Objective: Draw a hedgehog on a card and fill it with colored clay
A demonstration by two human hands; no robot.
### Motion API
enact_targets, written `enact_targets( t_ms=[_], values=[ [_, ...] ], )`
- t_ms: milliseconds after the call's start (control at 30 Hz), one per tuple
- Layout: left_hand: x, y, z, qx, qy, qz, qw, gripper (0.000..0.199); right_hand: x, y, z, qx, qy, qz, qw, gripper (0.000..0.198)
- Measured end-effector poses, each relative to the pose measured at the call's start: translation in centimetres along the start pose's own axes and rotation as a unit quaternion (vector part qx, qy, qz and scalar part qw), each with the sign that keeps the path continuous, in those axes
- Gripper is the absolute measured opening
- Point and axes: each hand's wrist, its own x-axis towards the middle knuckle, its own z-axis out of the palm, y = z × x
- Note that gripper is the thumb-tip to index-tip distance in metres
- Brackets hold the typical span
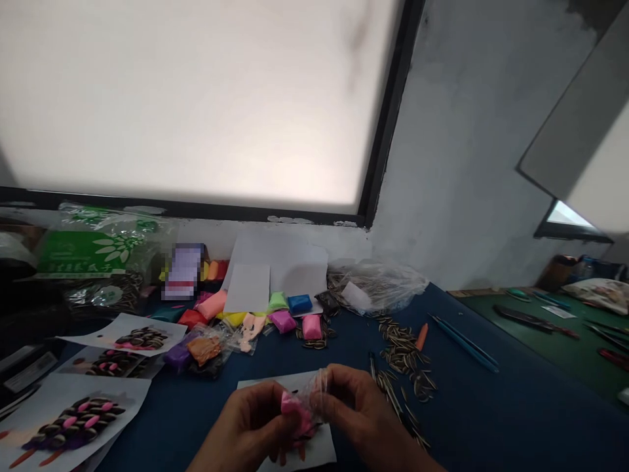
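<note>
My left hand (pixel 263 423) pinches a lump of bright pink modelling clay (pixel 301 419) between thumb and fingers. Clear plastic wrap (pixel 318 393) covers part of the clay, and the fingers of my right hand (pixel 351 406) are closed on that wrap. Both hands are close together above a white sheet (pixel 322 452) on the blue table. Part of an orange-brown picture or object shows under the clay, mostly hidden by the hands. Striped sunflower seeds (pixel 400 351) lie scattered right of my right hand, with a pen-like tool (pixel 393 393) among them.
Wrapped clay packets (pixel 282 321) in several colours line the back. Printed photos (pixel 73 419) of seed-and-clay models lie left. A green seed bag (pixel 93 252) stands at the back left, a clear bag (pixel 378 285) back right. Blue tweezers (pixel 464 344) and an orange clay piece (pixel 421 336) lie right.
</note>
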Motion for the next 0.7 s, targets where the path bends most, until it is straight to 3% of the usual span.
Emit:
enact_targets(
  t_ms=[367, 600, 700],
  values=[
    [-0.2, -0.1, -0.4, -0.03, 0.06, 0.029, 0.997, 0.051, 0.0, -0.3, 0.1, -0.072, 0.015, -0.051, 0.996, 0.017],
    [0.3, -0.9, -0.7, -0.055, 0.048, 0.031, 0.997, 0.052, 0.0, 0.1, 0.4, -0.028, -0.008, -0.008, 1.0, 0.019],
    [0.5, -1.1, -0.7, -0.06, 0.039, 0.032, 0.997, 0.052, 0.0, 0.1, 0.3, -0.055, -0.023, -0.004, 0.998, 0.022]
  ],
)
